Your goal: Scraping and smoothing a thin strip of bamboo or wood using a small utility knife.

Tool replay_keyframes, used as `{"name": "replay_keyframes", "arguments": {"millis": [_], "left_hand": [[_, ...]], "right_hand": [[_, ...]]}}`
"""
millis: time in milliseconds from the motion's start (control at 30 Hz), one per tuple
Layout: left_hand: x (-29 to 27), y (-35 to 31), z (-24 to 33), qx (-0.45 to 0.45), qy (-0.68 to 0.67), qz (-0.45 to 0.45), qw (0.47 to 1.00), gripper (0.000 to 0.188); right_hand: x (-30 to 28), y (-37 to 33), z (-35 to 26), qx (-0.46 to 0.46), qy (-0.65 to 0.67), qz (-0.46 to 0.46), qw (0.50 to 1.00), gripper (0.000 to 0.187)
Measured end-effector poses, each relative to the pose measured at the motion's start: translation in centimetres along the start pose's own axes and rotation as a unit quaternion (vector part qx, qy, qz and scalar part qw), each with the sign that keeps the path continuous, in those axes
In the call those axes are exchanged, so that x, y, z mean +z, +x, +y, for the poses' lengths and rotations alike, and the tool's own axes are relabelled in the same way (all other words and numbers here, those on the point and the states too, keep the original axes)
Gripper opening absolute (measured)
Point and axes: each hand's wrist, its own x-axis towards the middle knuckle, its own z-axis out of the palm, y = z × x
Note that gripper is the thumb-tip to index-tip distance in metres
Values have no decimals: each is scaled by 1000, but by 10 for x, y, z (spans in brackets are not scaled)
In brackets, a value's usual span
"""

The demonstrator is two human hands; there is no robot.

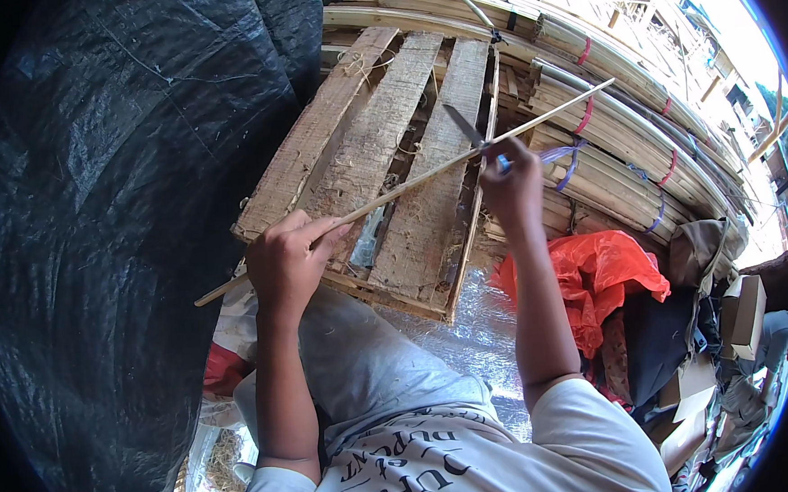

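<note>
A long, thin wooden stick (406, 187) slants across in front of me, low at the left and rising to the right. My left hand (288, 255) is closed around its lower part, with a short end poking out past the fist. In my right hand (510, 178) is a knife (464, 126), its blade pointing up and to the left. The knife touches or lies very near the stick where the two cross. Both hands are over a crate-like wooden bench of rough planks (369, 126), which has fibres and shavings on top.
A black plastic sheet (95, 219) hangs along the left. Bundles of wooden strips (621, 124), tied with red and purple bands, are stacked at the back right. To the right lie a red plastic bag (585, 279) and a cardboard box (747, 316). Silvery sheeting (475, 318) covers the floor.
</note>
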Motion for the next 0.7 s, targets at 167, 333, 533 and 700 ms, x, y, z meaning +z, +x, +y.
{"name": "replay_keyframes", "arguments": {"millis": [167, 333, 533, 700], "left_hand": [[-1, -1, 2, -4, 3, -2, 1000, 18], [-4, 2, 2, -17, -12, -6, 1000, 18], [-3, -1, -2, -4, -9, 3, 1000, 18], [1, 4, 5, -2, -2, -3, 1000, 18]], "right_hand": [[-21, 20, 2, 118, 38, -30, 992, 13], [-5, 6, 4, -10, 11, -26, 1000, 8], [9, -13, 4, -86, 21, -50, 995, 11], [8, -9, 17, -105, 29, -43, 993, 10]]}}
